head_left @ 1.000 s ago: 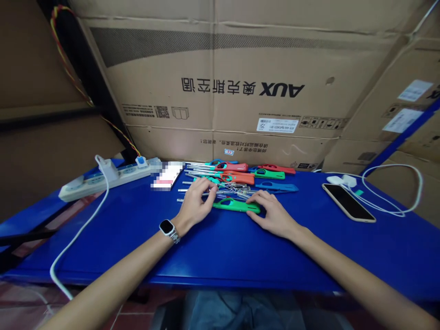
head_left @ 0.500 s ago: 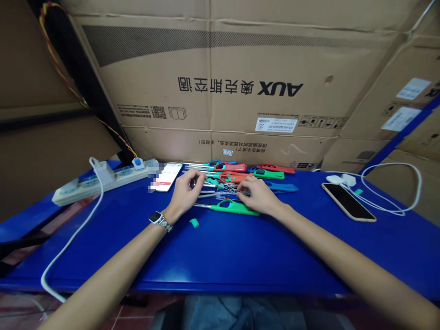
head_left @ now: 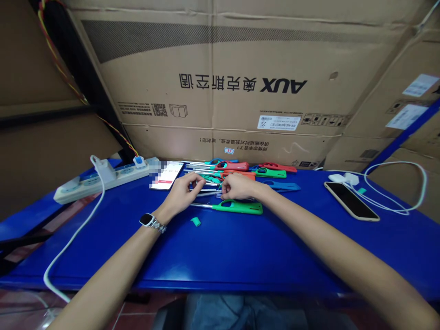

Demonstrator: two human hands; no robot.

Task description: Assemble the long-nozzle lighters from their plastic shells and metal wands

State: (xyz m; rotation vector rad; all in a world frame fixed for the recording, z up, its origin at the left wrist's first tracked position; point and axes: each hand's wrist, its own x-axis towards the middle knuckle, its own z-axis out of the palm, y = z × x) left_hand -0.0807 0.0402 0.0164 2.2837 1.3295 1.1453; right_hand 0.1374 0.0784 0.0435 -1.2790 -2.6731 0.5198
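Slender silver-grey metal rods (head_left: 206, 193): toward the rear edge of the glossy blue worktop (head_left: 240, 256), partly covered by the right hand (head_left: 239, 185). Right fingertips bunched and turned down among the rods, probably for picking at narrow parts; actual pinch impossible to tell. Left hand (head_left: 182, 190): thumb and forefinger nearly meeting beside the rods' left ends, possibly for steadying; hold likewise impossible to tell. Just in front, roughly parallel to the front edge: long-nosed green plastic lighter (head_left: 237, 207), nozzle tip just beside the left hand. Behind, near the rear edge: long orange plastic lighter (head_left: 250, 175) and long red plastic lighter (head_left: 237, 166), nozzles toward the left edge, probably aligned for tidy reach. Nearer the front edge, apart: small curved teal plastic piece (head_left: 195, 222).

Compared with half a second earlier: right hand farther toward the left edge, closer to the left hand; green lighter and teal piece practically unmoved. Compared with one second earlier: right hand off the green lighter's handle.
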